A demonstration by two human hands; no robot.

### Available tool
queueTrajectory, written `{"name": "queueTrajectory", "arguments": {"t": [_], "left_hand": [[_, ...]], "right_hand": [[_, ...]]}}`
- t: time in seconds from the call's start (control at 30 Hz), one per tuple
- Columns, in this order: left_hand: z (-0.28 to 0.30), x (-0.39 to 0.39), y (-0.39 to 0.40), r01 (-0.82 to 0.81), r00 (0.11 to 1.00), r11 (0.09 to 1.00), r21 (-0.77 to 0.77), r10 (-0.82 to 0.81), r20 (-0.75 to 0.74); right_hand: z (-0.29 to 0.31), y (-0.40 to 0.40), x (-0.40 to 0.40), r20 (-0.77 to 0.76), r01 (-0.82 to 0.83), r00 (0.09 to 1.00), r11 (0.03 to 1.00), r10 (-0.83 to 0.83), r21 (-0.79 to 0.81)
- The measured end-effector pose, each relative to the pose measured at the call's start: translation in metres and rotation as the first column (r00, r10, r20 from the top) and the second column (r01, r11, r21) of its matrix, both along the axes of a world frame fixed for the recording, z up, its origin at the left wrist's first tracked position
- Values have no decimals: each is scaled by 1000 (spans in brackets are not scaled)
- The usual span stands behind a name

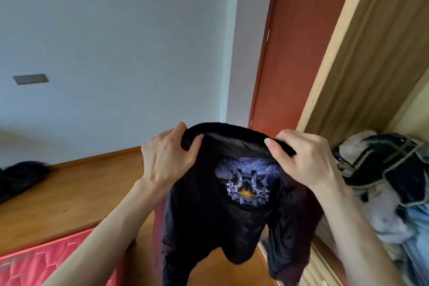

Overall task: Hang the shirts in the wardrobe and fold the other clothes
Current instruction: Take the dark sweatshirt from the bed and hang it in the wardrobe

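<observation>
At collar (234, 131): both hands, gripping.

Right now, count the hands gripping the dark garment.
2: the left hand grips the dark garment at its collar's left end, the right hand at its right end.

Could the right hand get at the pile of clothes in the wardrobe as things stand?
Probably not yet: the right hand has its grip on the black jacket's collar. The pile of clothes lies close beside it, nothing between.

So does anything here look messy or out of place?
Yes: the clothes in the wardrobe sit in a jumbled heap, not folded or hung, and a dark garment lies crumpled on the floor at left.
</observation>
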State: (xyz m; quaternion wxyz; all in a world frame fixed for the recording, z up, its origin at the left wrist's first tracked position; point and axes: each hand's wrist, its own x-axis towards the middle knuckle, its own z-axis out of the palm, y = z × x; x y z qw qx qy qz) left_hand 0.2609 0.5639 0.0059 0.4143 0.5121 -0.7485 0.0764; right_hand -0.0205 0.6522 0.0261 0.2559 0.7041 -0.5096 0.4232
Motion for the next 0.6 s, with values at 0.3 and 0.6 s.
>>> {"name": "queueTrajectory", "arguments": {"t": [0.3, 0.6], "left_hand": [[26, -99, -2, 525, 843, 822, 222, -465, -271], [2, -151, -22, 727, 658, 630, 273, -753, -12]], "right_hand": [[22, 31, -68, 242, 460, 873, 880, -423, -122], [44, 50, -95, 343, 676, 730, 698, -591, -237]]}}
